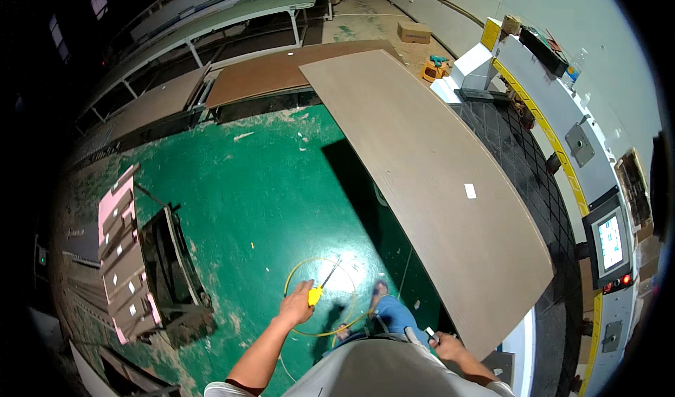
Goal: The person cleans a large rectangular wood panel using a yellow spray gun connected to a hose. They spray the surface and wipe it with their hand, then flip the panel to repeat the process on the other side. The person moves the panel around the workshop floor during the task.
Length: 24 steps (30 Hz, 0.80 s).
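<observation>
My left hand [298, 304] is closed round a yellow air blow gun [315, 296] with a thin dark nozzle pointing away from me over the green floor. A coiled yellow hose [289, 279] loops below it toward my feet. Low at my right side, my right hand [448, 346] grips a small white-and-dark object [432, 334] whose kind I cannot make out. That hand is beside the near end of a long brown wood-grain panel [422, 165]. A white label [470, 191] lies on the panel's face.
Along the right runs a machine with a yellow-striped edge [555, 144] and a lit control screen [609, 242]. To the left stands a rack of brown strips [121, 253]. More panels [281, 70] and a green-topped conveyor table [232, 21] lie beyond. A cardboard box [414, 32] sits far back.
</observation>
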{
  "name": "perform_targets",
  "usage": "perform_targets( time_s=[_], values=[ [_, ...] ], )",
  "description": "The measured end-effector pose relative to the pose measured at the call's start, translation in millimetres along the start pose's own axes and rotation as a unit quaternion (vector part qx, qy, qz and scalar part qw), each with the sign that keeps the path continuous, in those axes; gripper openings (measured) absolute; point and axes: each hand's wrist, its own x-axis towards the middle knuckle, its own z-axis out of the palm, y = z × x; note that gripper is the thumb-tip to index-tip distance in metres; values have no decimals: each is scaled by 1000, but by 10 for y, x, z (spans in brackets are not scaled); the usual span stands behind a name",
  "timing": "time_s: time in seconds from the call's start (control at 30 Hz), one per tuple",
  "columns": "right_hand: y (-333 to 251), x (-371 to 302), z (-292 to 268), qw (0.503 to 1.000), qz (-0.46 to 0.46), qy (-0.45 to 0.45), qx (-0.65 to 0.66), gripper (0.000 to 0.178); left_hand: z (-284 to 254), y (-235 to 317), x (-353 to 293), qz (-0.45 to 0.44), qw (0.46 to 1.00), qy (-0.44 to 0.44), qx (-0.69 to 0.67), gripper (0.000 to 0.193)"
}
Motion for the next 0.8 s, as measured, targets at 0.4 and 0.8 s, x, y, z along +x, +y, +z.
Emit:
perform_targets(
  time_s=[0.4,0.8],
  values=[
    [-2777,1431,-2845,919,-327,181,125,52,-2187,463,2436,113,982,-107,110,60],
    [-4794,3086,-4248,902,-358,240,7,40,-3511,-369,4746,167,974,-107,112,54]
  ],
)
